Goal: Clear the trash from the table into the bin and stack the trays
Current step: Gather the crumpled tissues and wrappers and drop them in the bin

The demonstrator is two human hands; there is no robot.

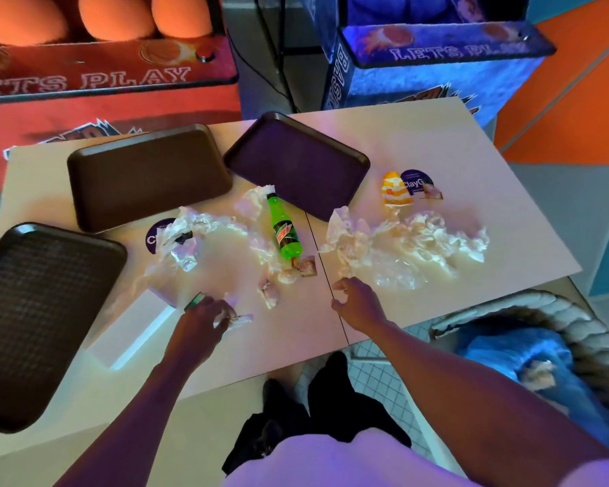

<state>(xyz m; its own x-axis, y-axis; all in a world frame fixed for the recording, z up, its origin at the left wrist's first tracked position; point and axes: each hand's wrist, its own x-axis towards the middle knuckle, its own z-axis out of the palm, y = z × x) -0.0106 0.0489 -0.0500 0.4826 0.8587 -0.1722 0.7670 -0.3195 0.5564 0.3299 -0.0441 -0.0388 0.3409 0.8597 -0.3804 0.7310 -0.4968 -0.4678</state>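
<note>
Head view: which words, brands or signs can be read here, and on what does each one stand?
"ETS PLAY", first letter cut off: red game cabinet.
"LETS PLAY": blue game cabinet.
"ClayG": round purple sticker, right side of the table.
"C": second purple sticker, partly under crumpled paper.
Green bottle label: too blurred to read.

The table [419, 142] is pale cream. Of three dark brown trays, the left tray [32, 311] shows a fine grid pattern and the right tray [296, 163] looks purplish. The bottle [284, 230] is bright green with a red-and-white label. Crumpled wrappers [412, 244] and a paper scrap [240, 318] are white. A packet [396, 189] has orange and white stripes. The bin [507, 304] has a grey rim and a blue liner.
</note>
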